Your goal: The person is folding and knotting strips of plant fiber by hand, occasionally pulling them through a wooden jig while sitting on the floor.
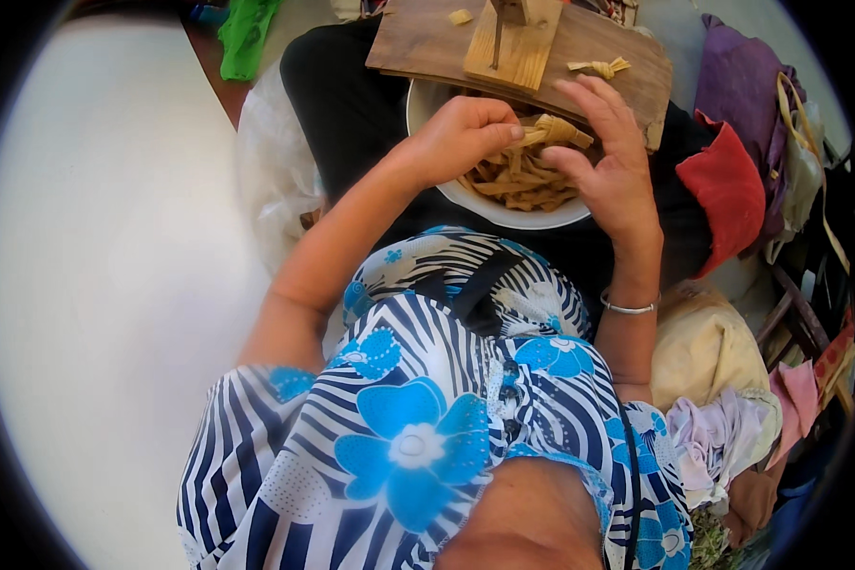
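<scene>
My left hand (464,141) is closed in a pinch on one end of a knotted tan strip (553,130), perhaps a strip of food; the kind is not certain. To its right, my right hand (606,161) is open, thumb and fingers spread around the strip's other end without visibly gripping it. Below both hands a white bowl (520,219) on my lap holds many tangled tan strips (521,186). Behind the bowl lies a wooden board (418,46), and a second knotted strip (600,67) rests on its right part.
A lighter wood block (532,57) with a metal spike stands on the board, near a small tan piece (460,17). Red cloth (727,190), purple cloth (736,76) and a cream bundle (708,347) lie at right. A pale surface (114,285) fills the left, with a green bag (247,38) beyond.
</scene>
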Tool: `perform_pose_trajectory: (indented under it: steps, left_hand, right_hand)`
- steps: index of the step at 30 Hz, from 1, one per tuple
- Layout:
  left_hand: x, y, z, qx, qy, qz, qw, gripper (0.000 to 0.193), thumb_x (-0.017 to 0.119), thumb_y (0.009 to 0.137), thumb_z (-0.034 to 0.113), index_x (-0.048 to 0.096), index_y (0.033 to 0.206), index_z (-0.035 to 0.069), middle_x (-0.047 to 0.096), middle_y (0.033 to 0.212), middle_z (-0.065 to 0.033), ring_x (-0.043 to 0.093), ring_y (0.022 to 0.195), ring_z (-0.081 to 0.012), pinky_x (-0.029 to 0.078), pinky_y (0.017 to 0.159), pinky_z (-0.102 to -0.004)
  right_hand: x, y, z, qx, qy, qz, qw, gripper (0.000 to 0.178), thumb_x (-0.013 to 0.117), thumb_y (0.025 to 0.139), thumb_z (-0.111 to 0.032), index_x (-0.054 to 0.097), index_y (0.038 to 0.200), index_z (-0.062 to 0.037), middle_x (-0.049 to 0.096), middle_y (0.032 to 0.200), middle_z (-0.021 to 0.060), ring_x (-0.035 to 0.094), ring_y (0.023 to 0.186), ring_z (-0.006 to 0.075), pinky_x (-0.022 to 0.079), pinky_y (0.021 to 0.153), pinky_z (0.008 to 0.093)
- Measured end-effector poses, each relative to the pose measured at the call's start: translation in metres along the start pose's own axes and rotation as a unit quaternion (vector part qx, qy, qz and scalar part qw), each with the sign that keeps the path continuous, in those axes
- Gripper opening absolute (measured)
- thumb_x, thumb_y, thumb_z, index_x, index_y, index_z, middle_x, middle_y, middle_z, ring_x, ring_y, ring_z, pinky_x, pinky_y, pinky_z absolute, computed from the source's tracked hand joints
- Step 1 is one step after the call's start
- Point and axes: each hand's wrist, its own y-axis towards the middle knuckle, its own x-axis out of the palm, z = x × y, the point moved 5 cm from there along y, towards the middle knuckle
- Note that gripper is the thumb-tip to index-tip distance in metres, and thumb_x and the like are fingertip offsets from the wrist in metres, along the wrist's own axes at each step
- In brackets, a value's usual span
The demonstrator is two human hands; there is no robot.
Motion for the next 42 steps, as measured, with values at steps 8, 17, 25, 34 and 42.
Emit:
perform_pose_trajectory:
  steps: [8,17,25,34,42]
  left_hand:
    - [-0.043,-0.012,-0.027,-0.083,0.008,-0.022,0.996,0.020,0.058,0.088,0.022,0.064,0.088,0.003,0.054,0.072,0.0051,0.044,0.063,-0.0018,0.035,0.055,-0.0189]
    - [-0.025,-0.024,-0.022,-0.093,-0.188,-0.065,0.976,0.015,0.059,0.090,0.021,0.063,0.087,0.006,0.049,0.063,0.0053,0.038,0.052,-0.0018,0.027,0.045,-0.0161]
    - [-0.006,-0.012,-0.002,-0.038,-0.130,-0.105,0.985,0.017,0.059,0.090,0.022,0.063,0.085,0.006,0.049,0.063,0.0056,0.037,0.052,-0.0024,0.026,0.044,-0.0180]
    - [0.006,-0.004,-0.003,-0.017,-0.155,-0.097,0.983,0.019,0.060,0.087,0.024,0.061,0.079,0.007,0.048,0.060,0.0061,0.032,0.045,-0.0011,0.020,0.039,-0.0191]
    - [-0.012,0.004,0.006,-0.003,-0.086,-0.082,0.993,0.020,0.061,0.086,0.024,0.064,0.089,0.005,0.052,0.068,0.0067,0.041,0.059,-0.0017,0.031,0.051,-0.0183]
  right_hand:
    - [0.031,0.003,0.024,0.001,-0.142,-0.164,0.976,0.006,0.061,0.076,-0.011,0.061,0.076,-0.0046,0.060,0.071,0.0123,0.058,0.074,0.0343,0.045,0.069,0.0424]
    - [0.028,-0.018,0.032,0.226,0.254,-0.117,0.933,0.032,0.068,0.085,-0.019,0.061,0.108,0.0020,0.063,0.099,0.0028,0.055,0.088,0.0079,0.045,0.076,0.0232]
    - [0.003,-0.041,0.039,0.271,0.168,-0.173,0.932,0.015,0.063,0.085,-0.008,0.067,0.096,0.0016,0.063,0.075,0.0004,0.054,0.068,0.0063,0.044,0.065,0.0197]
    - [0.009,-0.025,0.018,0.283,0.283,-0.166,0.901,0.028,0.064,0.085,-0.013,0.061,0.108,0.0010,0.065,0.086,0.0035,0.062,0.079,0.0106,0.049,0.073,0.0234]
    - [0.003,-0.013,0.038,0.289,0.293,-0.128,0.902,0.013,0.059,0.088,-0.011,0.064,0.093,0.0004,0.060,0.073,0.0005,0.050,0.059,0.0053,0.040,0.054,0.0194]
